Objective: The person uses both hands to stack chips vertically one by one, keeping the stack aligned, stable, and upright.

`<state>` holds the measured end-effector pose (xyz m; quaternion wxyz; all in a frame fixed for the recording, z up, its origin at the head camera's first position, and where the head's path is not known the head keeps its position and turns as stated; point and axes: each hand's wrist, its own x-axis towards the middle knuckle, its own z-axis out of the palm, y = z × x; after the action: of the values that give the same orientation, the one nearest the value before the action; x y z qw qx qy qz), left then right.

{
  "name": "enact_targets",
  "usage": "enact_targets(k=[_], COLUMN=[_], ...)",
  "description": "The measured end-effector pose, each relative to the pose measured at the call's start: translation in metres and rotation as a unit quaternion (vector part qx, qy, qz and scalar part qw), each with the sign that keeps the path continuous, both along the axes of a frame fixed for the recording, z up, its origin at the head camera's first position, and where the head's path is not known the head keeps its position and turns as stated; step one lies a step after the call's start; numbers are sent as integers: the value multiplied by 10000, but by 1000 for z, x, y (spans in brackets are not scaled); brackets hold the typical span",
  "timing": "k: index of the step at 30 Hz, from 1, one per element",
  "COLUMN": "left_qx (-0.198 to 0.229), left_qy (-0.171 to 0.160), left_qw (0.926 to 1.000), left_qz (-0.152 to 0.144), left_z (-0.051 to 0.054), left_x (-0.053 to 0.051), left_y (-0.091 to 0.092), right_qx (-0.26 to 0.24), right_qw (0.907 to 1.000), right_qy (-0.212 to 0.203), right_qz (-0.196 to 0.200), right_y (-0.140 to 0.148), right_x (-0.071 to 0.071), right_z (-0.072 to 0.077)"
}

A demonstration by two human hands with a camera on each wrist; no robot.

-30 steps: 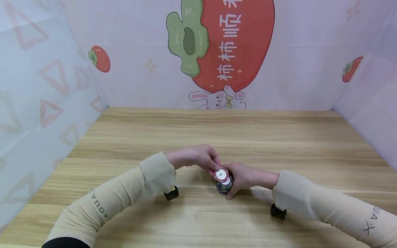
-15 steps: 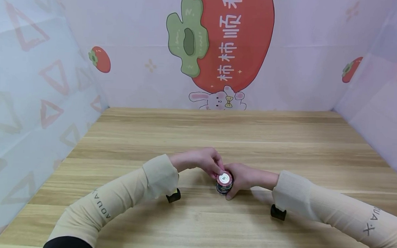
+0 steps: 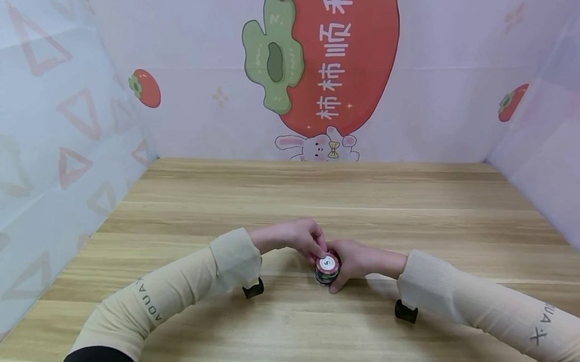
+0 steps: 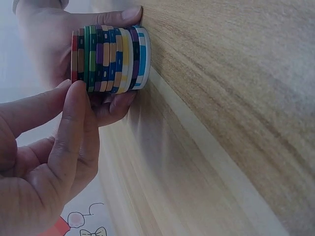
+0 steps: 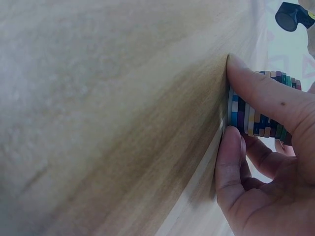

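Observation:
A stack of poker chips (image 3: 325, 278) in many colours stands upright on the wooden table. On its top lies a red poker chip (image 3: 327, 264) with a white centre and a 5. My right hand (image 3: 354, 258) curls round the stack low down from the right, thumb and fingers on opposite sides, as the right wrist view shows. From the left, my left hand (image 3: 303, 238) pinches the edge of the red chip between thumb and fingers. In the left wrist view the red chip (image 4: 74, 55) sits flush against the others.
The wooden table (image 3: 285, 330) stretches out on all sides of the hands. Behind it hangs a printed cloth (image 3: 191, 113), with more cloth at the left and right sides. Small black wrist cameras (image 3: 253, 288) hang under both cuffs.
My left hand has moved slightly right and down, bringing the red chip from above and overhanging the stack to lying level on top. My right hand has stayed on the stack.

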<state>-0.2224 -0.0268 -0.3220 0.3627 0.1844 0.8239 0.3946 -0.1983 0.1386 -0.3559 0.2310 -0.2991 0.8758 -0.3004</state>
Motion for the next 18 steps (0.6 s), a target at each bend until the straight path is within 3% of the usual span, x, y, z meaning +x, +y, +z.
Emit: enact_targets(k=[11,14,18], left_qx=[-129,-235,-295], left_qy=[143,436,941], left_qw=[9998,9987,9951], left_qz=[-50,-126,-93], left_z=[1,3,4], left_x=[0,-8,-27], left_y=[-4,-7,-20], right_qx=[-54,36,50], right_qw=[9999,9996,9990], right_qy=[-26,-195,-363], right_qz=[109,221,249], right_y=[-3,1,11], right_x=[1,-3,-14], right_z=[0,2,5])
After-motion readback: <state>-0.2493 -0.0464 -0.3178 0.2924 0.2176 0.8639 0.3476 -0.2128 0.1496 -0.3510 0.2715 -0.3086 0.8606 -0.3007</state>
